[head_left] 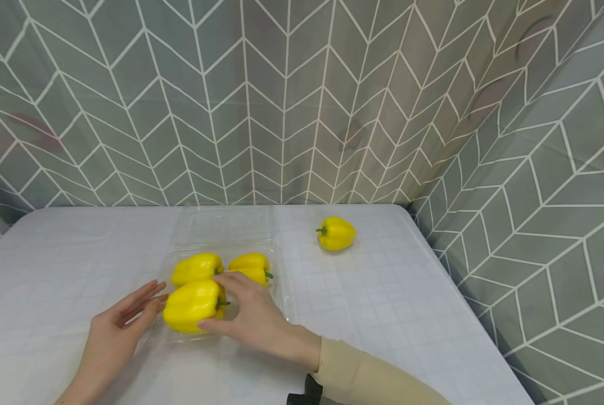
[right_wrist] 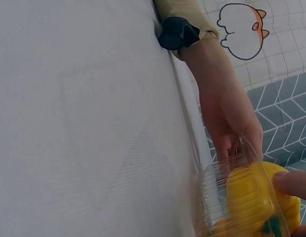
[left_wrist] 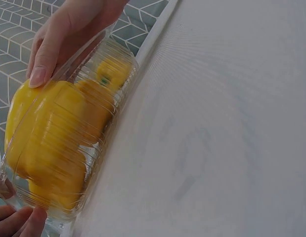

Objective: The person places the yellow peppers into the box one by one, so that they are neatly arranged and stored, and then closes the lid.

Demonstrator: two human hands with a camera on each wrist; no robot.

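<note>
My right hand grips a yellow bell pepper in the front left of a clear plastic container. The thumb is at its near side and the fingers at its far side, by the green stem. Two more bell peppers lie behind it in the container, one at the back left and one at the back right. My left hand holds the container's left edge between thumb and fingers, with fingertips against the ribbed wall in the left wrist view.
The container's clear lid lies folded back toward the wall. Another yellow bell pepper rests on the white tablecloth at the back right. A patterned grey curtain hangs behind the table and along its right side.
</note>
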